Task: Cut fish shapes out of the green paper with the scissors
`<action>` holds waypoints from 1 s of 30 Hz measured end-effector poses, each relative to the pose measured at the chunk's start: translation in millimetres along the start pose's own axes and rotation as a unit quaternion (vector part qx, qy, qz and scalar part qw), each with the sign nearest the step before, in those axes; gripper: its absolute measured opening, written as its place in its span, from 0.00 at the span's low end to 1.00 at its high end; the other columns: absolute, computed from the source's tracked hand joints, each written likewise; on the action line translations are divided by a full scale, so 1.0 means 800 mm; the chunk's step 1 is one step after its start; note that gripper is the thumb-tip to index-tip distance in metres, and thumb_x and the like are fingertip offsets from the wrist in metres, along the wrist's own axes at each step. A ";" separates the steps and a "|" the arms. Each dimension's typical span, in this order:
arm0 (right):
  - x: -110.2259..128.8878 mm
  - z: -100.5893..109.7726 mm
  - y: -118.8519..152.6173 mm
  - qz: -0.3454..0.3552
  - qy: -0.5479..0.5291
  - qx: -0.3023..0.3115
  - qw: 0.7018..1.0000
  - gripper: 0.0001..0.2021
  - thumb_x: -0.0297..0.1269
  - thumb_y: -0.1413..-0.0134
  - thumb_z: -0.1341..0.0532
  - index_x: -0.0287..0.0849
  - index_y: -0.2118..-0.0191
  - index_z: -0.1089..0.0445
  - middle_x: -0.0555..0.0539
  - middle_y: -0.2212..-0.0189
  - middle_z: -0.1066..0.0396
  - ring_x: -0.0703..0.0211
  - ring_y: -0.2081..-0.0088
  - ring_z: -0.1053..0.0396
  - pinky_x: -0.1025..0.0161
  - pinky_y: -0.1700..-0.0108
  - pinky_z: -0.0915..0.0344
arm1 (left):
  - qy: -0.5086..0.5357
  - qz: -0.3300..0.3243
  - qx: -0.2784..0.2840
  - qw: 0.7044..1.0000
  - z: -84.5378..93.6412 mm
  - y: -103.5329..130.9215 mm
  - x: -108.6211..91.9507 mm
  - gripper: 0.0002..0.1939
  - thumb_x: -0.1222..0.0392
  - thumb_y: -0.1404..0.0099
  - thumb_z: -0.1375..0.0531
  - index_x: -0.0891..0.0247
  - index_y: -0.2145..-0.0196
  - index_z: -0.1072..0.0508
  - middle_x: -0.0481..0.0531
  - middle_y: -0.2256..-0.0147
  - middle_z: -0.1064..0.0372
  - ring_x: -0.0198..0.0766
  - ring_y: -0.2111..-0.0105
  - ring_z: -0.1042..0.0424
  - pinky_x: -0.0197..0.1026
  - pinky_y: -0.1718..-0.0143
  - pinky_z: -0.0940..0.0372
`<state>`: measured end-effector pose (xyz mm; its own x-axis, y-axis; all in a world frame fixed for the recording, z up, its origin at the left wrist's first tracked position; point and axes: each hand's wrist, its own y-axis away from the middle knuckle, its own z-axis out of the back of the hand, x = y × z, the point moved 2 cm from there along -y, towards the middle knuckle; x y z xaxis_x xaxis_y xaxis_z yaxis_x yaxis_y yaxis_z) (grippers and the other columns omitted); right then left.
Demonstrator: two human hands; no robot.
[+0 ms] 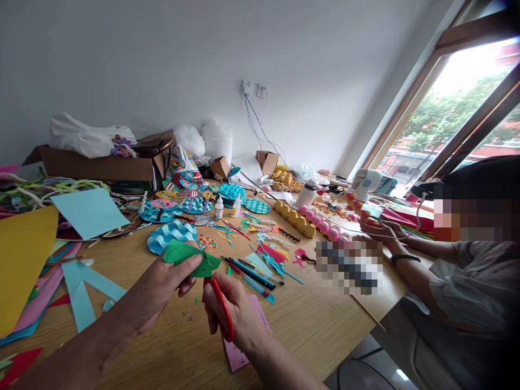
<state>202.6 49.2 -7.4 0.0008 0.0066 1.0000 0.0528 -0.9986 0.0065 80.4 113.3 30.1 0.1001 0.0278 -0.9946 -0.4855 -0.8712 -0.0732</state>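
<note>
Between the thumb and fingers of my left hand (179, 276) is a piece of green paper (182, 257) with drawn lines on it. My right hand (235, 303) is closed round the red handles of a pair of scissors (223, 311). The scissors' blades meet the paper's lower right part, though how far they are open is hard to see. Under my right wrist lies a pink paper (235, 352) with dark drawn lines. Pens (255, 272) lie on the table just beyond my right hand.
Blue wavy paper discs (170, 235), glue bottles (219, 208) and egg-carton strips (294, 218) spread across the wooden table (170, 346). Coloured paper sheets (24, 260) pile up at left. On the right a co-worker (467, 287) sits holding a painted carton strip. A thin stick (368, 312) lies near the table's edge.
</note>
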 end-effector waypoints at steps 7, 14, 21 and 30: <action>-0.002 -0.001 -0.002 0.002 -0.003 -0.008 1.000 0.27 0.64 0.49 0.41 0.44 0.77 0.44 0.60 0.89 0.46 0.71 0.89 0.47 0.73 0.87 0.52 | 0.009 0.021 0.000 1.000 0.006 -0.003 0.004 0.17 0.47 0.47 0.34 0.59 0.77 0.35 0.40 0.81 0.41 0.30 0.81 0.44 0.33 0.82 0.46; -0.002 -0.001 -0.002 -0.015 -0.002 -0.014 1.000 0.27 0.63 0.52 0.39 0.44 0.78 0.44 0.60 0.88 0.47 0.72 0.88 0.47 0.74 0.87 0.50 | -0.025 0.019 0.045 0.998 0.015 -0.003 -0.003 0.16 0.47 0.45 0.35 0.59 0.78 0.34 0.41 0.81 0.42 0.31 0.81 0.46 0.34 0.81 0.47; -0.004 0.001 0.000 -0.009 -0.010 -0.008 1.000 0.26 0.61 0.53 0.36 0.43 0.78 0.43 0.59 0.88 0.46 0.72 0.88 0.48 0.74 0.87 0.50 | -0.056 0.038 0.075 0.995 0.024 -0.007 -0.006 0.19 0.45 0.45 0.36 0.60 0.80 0.36 0.41 0.81 0.43 0.30 0.81 0.48 0.36 0.79 0.48; -0.003 0.000 0.000 -0.020 0.004 0.002 1.000 0.26 0.63 0.53 0.37 0.43 0.78 0.41 0.59 0.88 0.46 0.72 0.88 0.48 0.74 0.87 0.50 | -0.091 0.045 0.119 0.988 0.034 -0.010 -0.005 0.19 0.44 0.43 0.38 0.60 0.79 0.36 0.41 0.82 0.43 0.30 0.80 0.48 0.37 0.78 0.48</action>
<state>202.8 49.2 -9.4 -0.0094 0.0465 0.9989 0.0563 -0.9973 0.0470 60.0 133.7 32.5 -0.1003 0.0616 -0.9931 -0.6777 -0.7349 0.0228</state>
